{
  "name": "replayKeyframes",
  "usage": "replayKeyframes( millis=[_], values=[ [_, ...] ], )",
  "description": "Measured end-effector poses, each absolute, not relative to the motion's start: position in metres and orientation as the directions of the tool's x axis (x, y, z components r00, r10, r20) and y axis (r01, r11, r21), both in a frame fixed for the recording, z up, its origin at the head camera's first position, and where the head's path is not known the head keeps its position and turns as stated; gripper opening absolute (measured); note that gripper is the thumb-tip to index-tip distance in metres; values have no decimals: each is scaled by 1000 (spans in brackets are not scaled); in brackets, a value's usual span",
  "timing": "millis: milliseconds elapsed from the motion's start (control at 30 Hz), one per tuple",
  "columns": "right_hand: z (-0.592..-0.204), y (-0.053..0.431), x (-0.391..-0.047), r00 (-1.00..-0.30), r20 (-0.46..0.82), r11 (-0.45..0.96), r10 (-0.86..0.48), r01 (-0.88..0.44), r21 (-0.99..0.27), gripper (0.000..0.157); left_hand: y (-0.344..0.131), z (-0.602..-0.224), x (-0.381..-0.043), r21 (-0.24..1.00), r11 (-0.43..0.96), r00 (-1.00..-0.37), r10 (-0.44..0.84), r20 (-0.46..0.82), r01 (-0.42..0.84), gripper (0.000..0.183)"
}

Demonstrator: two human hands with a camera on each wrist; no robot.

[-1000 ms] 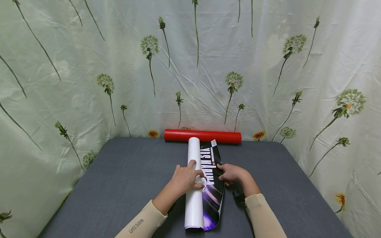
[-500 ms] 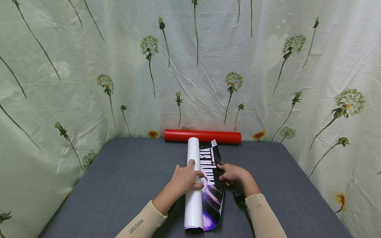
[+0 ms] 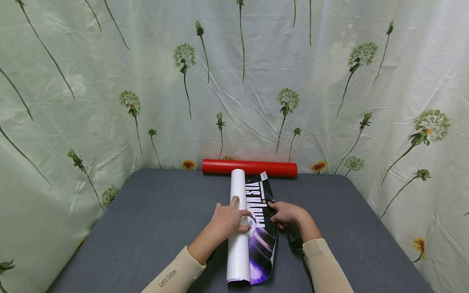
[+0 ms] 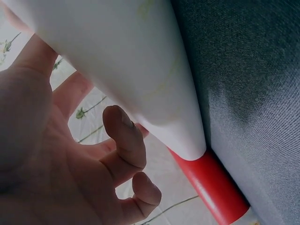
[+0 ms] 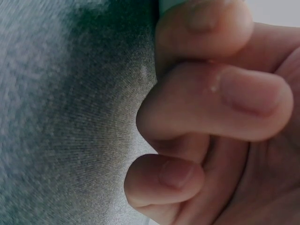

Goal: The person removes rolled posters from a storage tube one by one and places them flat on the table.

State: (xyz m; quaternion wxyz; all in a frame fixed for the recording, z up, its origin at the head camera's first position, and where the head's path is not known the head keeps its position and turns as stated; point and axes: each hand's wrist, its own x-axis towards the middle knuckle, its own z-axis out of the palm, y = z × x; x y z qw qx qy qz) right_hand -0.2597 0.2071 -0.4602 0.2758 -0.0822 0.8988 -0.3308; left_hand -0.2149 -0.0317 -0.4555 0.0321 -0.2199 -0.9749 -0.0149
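A partly rolled poster lies lengthwise in the middle of the table in the head view, its roll [image 3: 239, 252] white on the outside. To the right of the roll, a strip of its printed side [image 3: 261, 244] shows black and purple with large white letters. My left hand [image 3: 228, 219] rests on top of the roll with spread fingers, some bent over toward the print. With thumb above and curled fingers below, my right hand [image 3: 291, 215] pinches the poster's free right edge. In the right wrist view, curled fingers [image 5: 215, 98] hide most of the sheet.
A red tube [image 3: 249, 167] lies crosswise at the table's back edge, just beyond the roll's far end. The table [image 3: 165, 203] has a dark grey cloth surface. A pale curtain [image 3: 234, 101] with dandelion prints hangs behind and at both sides.
The poster's free edge and my right hand have shifted very slightly right, and the roll very slightly left. Both hands keep their places on the poster.
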Motion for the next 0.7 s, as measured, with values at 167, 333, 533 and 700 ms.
replayKeyframes(
  millis=[167,333,533,700],
  values=[
    [-461,208,-260,-832,-442,765,-336,33,-643,71,-31,-457,-215,21,908,-907,416,70,418,36],
    [-463,209,-261,-836,-441,762,-327,43,-646,71,-31,-457,-215,11,916,-913,400,82,402,33],
    [-462,209,-260,-837,-437,759,-329,41,-650,72,-30,-457,-215,10,920,-917,391,80,393,33],
    [-463,210,-261,-836,-437,758,-332,40,-651,72,-32,-458,-216,38,909,-907,411,90,416,31]
  ],
)
